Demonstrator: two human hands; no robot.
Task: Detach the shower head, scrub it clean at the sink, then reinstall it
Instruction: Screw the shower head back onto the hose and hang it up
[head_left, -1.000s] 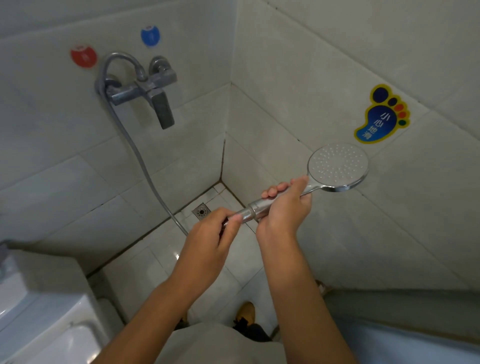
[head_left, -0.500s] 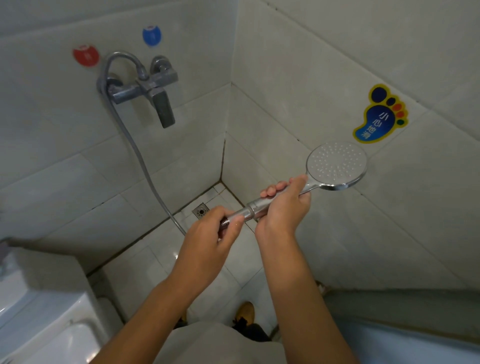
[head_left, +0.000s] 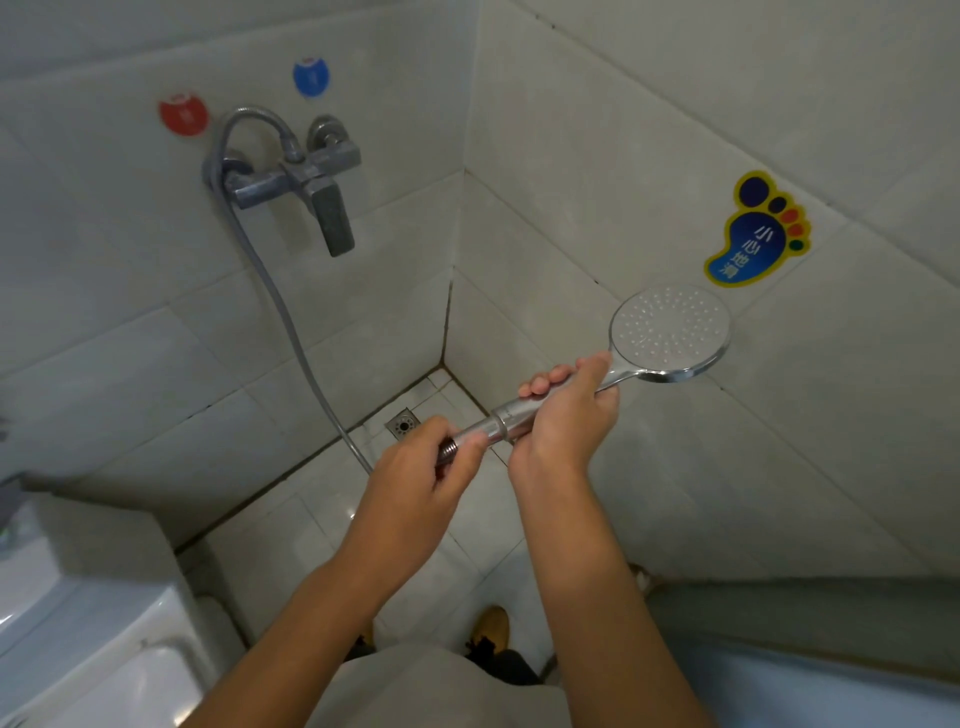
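A chrome shower head (head_left: 670, 332) with a round white spray face points up and right, in front of the tiled wall. My right hand (head_left: 563, 415) is wrapped around its handle. My left hand (head_left: 421, 483) pinches the metal nut at the end of the hose, right where it joins the handle. The grey hose (head_left: 280, 306) runs from my left hand up the wall to the chrome mixer tap (head_left: 306, 182). Handle and hose end are touching; I cannot tell how far the joint is unscrewed.
A white toilet (head_left: 78, 639) stands at the lower left. A floor drain (head_left: 402, 423) sits in the tiled corner. A blue foot-shaped sticker (head_left: 756, 234) is on the right wall, red and blue dots above the tap. My shoe (head_left: 491, 629) shows below.
Both hands and the shower head stay almost in place; my left fingers have shifted slightly on the hose nut.
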